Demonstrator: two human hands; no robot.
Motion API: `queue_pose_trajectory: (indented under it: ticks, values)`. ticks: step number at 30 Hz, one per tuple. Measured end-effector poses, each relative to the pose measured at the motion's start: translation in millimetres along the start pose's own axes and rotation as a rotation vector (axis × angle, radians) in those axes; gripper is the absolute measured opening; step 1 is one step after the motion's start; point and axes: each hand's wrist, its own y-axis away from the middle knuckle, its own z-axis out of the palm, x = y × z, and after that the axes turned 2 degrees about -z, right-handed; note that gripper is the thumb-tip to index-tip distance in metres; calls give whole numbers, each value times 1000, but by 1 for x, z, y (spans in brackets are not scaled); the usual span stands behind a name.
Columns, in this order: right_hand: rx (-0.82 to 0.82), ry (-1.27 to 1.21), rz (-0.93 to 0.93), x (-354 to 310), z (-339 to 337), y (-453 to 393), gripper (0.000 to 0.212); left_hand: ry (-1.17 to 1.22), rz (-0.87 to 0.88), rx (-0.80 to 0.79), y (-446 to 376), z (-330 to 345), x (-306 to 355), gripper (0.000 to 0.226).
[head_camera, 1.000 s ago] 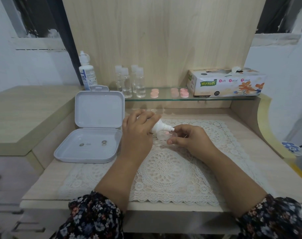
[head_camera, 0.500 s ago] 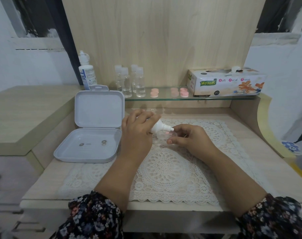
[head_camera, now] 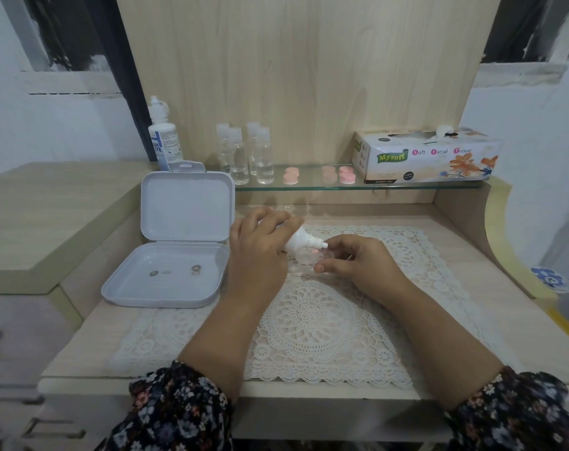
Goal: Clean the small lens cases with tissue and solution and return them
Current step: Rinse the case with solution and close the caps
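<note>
We see the wooden desk [head_camera: 455, 304] with a white lace mat [head_camera: 309, 323] spread over its middle, reaching almost to the front edge. At the left edge of the desk lies an open white plastic box [head_camera: 166, 275], its lid standing upright at the back and its tray holding a few small round things too small for us to identify. Along the back edge runs a glass shelf [head_camera: 312, 187]; at its right end sits a tissue box [head_camera: 426, 156], at its left end stands a large solution bottle [head_camera: 163, 138], just behind the box lid, and between them are four clear small bottles [head_camera: 247, 154] in a cluster and several pink lens cases [head_camera: 318, 175] in a loose row. Over the back part of the mat we find both hands close together. Our left hand [head_camera: 260, 252] has its fingers curled round a small white dropper bottle [head_camera: 301, 241], tilted with its nozzle pointing right and slightly down. Our right hand [head_camera: 358, 262] pinches a small clear lens case [head_camera: 312, 257] between curled fingers and thumb, just above the mat; something pink shows inside it. The nozzle tip sits right over the case, though we cannot tell whether they touch. Floral sleeves [head_camera: 179, 408] cover both forearms at the front edge.
</note>
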Motion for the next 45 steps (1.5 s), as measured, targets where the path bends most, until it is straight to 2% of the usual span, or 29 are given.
queue_pose_trajectory:
  ticks: [10,24,36,45]
  values:
    - [2,6,-11,0,1,0,30,21,5,14,-1,1,1,61]
    - [2,12,-7,0,1,-1,37,10,-1,4,0,1,0,59]
    - [2,14,5,-1,1,0,30,0,-15,-8,0,0,2,60]
    - [5,8,30,-1,0,0,35,8,-6,6,0,1,1,57]
